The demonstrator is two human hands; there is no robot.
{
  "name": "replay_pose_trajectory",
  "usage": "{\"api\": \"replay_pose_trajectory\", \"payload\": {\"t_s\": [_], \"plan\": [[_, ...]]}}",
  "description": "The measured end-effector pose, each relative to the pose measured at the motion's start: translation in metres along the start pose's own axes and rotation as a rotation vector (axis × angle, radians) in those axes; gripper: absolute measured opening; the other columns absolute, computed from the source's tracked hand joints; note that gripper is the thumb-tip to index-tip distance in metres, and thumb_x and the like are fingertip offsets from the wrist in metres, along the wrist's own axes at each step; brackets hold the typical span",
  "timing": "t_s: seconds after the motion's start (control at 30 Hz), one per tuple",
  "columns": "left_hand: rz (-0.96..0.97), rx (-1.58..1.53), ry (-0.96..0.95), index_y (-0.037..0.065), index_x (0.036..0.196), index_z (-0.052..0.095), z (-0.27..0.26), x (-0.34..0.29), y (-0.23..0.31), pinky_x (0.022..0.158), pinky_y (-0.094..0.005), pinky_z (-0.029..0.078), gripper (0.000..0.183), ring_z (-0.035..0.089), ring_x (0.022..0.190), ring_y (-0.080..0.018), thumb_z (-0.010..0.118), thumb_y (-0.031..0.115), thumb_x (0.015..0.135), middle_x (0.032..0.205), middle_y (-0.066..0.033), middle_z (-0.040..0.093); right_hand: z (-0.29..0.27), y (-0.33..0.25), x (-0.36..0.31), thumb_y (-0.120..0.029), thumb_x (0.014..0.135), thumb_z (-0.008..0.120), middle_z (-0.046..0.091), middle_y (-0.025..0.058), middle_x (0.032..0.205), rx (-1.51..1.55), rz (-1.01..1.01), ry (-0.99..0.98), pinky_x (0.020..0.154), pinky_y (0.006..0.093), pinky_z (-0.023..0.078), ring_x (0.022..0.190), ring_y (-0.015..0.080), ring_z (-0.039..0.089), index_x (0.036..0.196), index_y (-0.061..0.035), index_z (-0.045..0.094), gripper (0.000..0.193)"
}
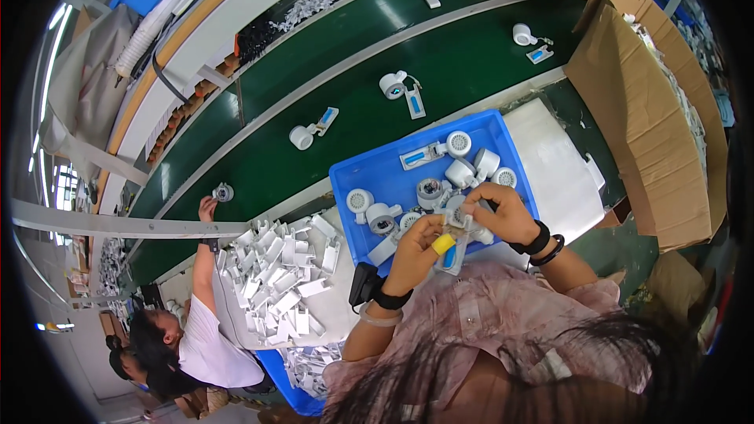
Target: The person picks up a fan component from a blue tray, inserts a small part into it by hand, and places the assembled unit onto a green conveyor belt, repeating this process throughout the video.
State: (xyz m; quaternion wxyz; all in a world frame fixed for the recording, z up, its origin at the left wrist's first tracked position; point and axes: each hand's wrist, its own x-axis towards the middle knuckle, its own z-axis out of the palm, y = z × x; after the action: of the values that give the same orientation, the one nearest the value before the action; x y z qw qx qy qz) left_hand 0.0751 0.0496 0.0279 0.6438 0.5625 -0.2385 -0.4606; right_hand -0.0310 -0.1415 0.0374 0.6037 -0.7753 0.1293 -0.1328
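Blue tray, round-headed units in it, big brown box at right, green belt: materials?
Blue tray: likely moulded plastic, satin; even colour, rounded corners.
Round-headed units: probably hard plastic shells, smooth white, with slotted grilles; internals can't be judged.
Brown box: cardboard, matte; creased panels, folded flaps.
Green belt: perhaps PVC or rubber, smooth; soft light reflections. Exact polymers unclear.

I look down through one head-worn fisheye; left hand [415, 257] and right hand [506, 216] near, conveyor belt [463, 63] farther off.

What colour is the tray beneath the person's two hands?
The tray is plain blue, seen best in the head view.
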Motion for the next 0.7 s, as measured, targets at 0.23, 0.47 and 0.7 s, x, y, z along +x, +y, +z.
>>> {"api": "replay_pose_trajectory", "payload": {"t_s": [0.23,0.47,0.7], "plan": [[-0.106,0.25,0.042,0.004,0.118,0.055,-0.075,0.097,0.016,0.063,-0.0251,0.053,0.026,0.065,0.083,-0.0143,0.052,0.02,0.097,0.106,-0.0079,0.064,-0.073,0.049,0.084,-0.008,0.089,0.057,0.064,-0.0003,0.084,0.229,0.07,0.105,0.074,0.0225,0.044,0.08,0.0065,0.055,0.089,-0.0006,0.065,0.011],[-0.108,0.906,0.402,0.0,0.099,0.064,-0.171,0.264,-0.044,0.061,-0.0345,0.052,0.025,0.066,0.078,-0.0237,0.059,0.02,0.086,0.085,-0.0136,0.068,-0.122,0.123,0.21,-0.018,0.09,0.061,0.059,-0.0022,0.076,0.244,0.149,0.284,0.063,0.0214,0.041,0.069,0.0056,0.051,0.091,-0.0016,0.065,0.016],[-0.139,1.226,0.672,0.003,0.09,0.068,-0.128,0.362,-0.084,0.076,-0.0447,0.05,0.042,0.062,0.093,-0.0368,0.069,0.041,0.073,0.093,-0.0153,0.067,-0.139,0.192,0.258,-0.032,0.086,0.065,0.062,0.0044,0.098,0.307,0.557,0.314,0.075,0.0365,0.054,0.09,0.0184,0.062,0.111,-0.0048,0.06,0.037]]}}
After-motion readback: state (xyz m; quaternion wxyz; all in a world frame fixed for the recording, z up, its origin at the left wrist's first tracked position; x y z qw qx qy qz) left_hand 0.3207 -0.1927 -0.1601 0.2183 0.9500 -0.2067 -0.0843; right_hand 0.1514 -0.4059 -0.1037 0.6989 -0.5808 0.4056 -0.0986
